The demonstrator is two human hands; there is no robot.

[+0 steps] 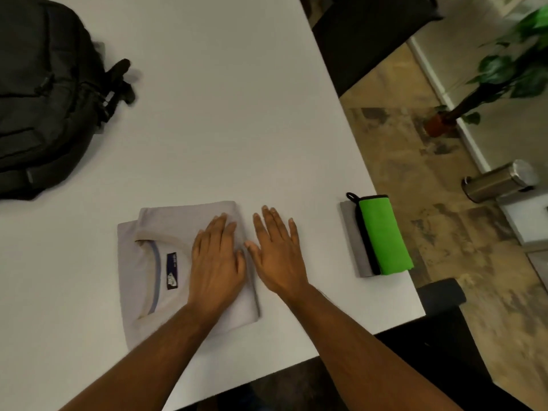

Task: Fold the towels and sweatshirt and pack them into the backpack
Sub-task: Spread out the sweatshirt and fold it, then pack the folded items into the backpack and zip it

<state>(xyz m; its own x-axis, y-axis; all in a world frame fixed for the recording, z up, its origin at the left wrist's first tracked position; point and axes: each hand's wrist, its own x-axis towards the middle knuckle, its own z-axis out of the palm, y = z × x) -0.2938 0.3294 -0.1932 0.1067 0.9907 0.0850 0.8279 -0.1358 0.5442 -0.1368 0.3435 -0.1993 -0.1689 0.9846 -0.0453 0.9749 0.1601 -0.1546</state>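
A light grey sweatshirt [142, 277] lies folded into a compact rectangle on the white table [222, 114], collar and dark label facing up. My left hand [218, 262] lies flat on its right half, fingers straight. My right hand [277, 253] rests flat on the table just beside the sweatshirt's right edge, thumb touching the fabric. A folded green towel [382, 235] with black trim lies on a folded grey towel [351, 241] near the table's right edge. The black backpack [38, 93] lies at the far left, its opening not visible.
The table's right edge runs diagonally past the towels. Dark chairs [439, 295] stand at the right and the far side. On the floor are a potted plant [504, 72] and a metal bin [501, 180].
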